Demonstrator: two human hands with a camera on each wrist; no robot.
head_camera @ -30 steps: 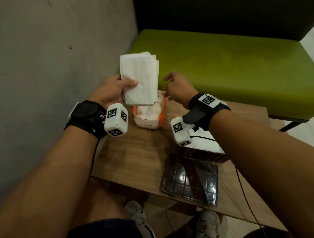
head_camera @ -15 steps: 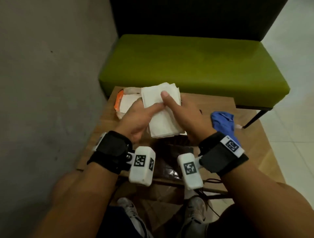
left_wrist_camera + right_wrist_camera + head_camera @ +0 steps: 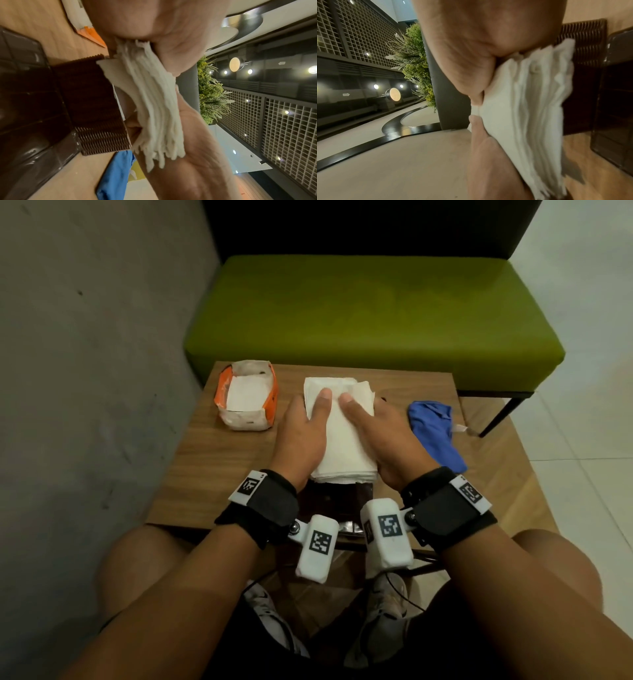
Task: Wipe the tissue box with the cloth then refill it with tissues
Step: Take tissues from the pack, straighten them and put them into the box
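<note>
Both forearms reach forward, left hand (image 3: 301,436) and right hand (image 3: 387,440) side by side, thumbs extended on top, fingers apparently curled beneath.

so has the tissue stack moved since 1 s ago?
Yes. The tissue stack went from above the orange tissue pack to its right, over the brown tissue box, held by both hands.

A thick stack of white tissues (image 3: 342,436) is gripped from both sides above the dark brown ribbed tissue box (image 3: 96,105), which sits near the table's front edge. A crumpled blue cloth (image 3: 433,433) lies toward the right edge, and an opened orange-and-white tissue pack (image 3: 246,397) occupies the far left corner, white sheets inside.
</note>
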